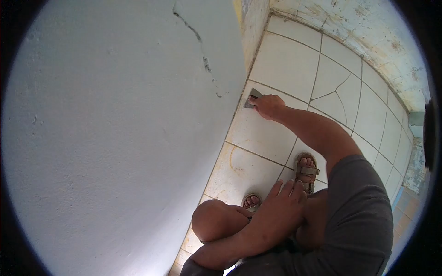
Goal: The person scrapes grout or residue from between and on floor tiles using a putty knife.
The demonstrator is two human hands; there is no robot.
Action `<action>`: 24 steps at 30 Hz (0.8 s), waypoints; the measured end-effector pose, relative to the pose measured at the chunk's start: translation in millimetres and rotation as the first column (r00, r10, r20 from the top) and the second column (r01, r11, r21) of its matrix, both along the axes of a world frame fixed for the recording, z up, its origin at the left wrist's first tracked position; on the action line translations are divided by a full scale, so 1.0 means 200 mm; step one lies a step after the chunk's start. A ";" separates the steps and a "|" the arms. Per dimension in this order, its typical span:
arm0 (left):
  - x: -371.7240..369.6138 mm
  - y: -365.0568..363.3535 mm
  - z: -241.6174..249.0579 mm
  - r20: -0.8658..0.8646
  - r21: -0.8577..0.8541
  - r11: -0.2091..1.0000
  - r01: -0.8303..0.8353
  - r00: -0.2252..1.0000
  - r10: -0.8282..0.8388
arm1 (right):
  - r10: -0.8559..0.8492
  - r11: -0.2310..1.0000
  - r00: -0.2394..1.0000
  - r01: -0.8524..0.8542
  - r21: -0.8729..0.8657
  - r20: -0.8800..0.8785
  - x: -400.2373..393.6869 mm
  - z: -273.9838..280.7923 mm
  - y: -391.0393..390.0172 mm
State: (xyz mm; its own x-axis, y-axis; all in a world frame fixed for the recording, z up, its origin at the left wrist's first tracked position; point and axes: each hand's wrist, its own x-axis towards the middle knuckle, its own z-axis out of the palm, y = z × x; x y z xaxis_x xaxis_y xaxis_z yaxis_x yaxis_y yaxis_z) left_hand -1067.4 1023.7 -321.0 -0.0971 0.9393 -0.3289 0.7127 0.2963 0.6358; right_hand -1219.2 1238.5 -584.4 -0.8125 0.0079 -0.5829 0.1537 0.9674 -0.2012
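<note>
My right hand (269, 106) is wrapped round a flat metal scraper (254, 95), whose blade lies close to the foot of the grey wall, above the white floor tiles. Whether the blade touches the tiles or the wall I cannot tell. My left hand (284, 204) rests over my right knee with its fingers apart and nothing in it. A long dark crack (191, 30) runs down the grey painted wall (115, 115).
White floor tiles (258, 168), one of them cracked, run beside the wall. My sandalled feet (307, 170) stand on them. A stained, peeling wall (368, 27) rises at the top right. Another tiled area (405, 216) shows at the lower right.
</note>
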 end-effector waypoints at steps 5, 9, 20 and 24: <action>-0.04 -0.02 -0.01 -0.055 0.064 0.998 0.005 0.998 -0.002 | -0.043 0.999 0.999 0.043 -0.005 0.033 -0.03 0.06 0.02; -0.03 -0.04 -0.01 -0.028 -0.042 0.995 -0.089 0.996 0.088 | 0.014 1.000 0.999 -0.015 0.020 0.036 0.00 0.01 0.00; -0.04 0.02 0.04 -0.070 -0.088 0.992 -0.086 0.994 0.080 | -0.011 1.000 1.000 0.011 0.015 -0.025 -0.05 -0.02 -0.02; 0.00 0.05 -0.02 0.017 0.102 0.994 0.032 0.999 -0.034 | 0.025 0.998 1.000 -0.026 0.048 0.009 -0.09 -0.03 0.00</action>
State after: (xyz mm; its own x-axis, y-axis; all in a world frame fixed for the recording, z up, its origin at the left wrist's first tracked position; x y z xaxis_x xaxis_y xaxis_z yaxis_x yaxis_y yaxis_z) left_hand -1068.0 1034.0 -325.6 -0.0598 0.9707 -0.2326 0.7085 0.2054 0.6751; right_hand -1237.3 1238.4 -590.4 -0.8080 0.0156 -0.5889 0.1302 0.9796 -0.1528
